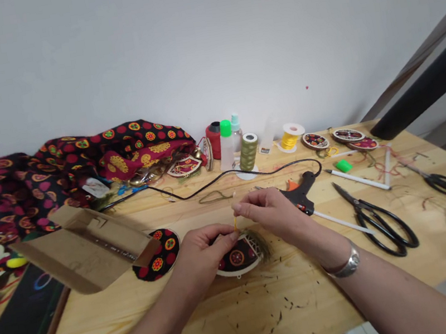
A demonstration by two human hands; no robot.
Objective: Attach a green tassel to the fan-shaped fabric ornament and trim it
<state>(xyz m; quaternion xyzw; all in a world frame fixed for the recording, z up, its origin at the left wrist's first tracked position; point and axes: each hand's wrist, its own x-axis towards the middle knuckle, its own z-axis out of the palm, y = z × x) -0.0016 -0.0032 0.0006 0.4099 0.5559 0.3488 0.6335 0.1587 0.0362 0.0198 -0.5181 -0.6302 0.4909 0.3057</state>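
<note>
Near the middle of the table, a fish-shaped ornament [238, 259] lies with patterned dark fabric, a pale frame and an olive thread fringe at its right end. A short yellow cord [235, 223] rises from its upper edge. My left hand [206, 251] pinches the cord low down, close to the ornament, and covers the ornament's left part. Higher up, the thumb and fingers of my right hand [270, 213] are closed on the same cord. A black glue gun [304, 195] with an orange trigger lies just beyond my right hand.
Large black scissors [378, 221] and smaller scissors [441, 183] lie right. An open cardboard box [88, 250] and patterned fabric [118, 149] occupy the left. Thread spools [249, 151] and bottles [226, 146] stand along the wall. A black cable [208, 183] crosses the table.
</note>
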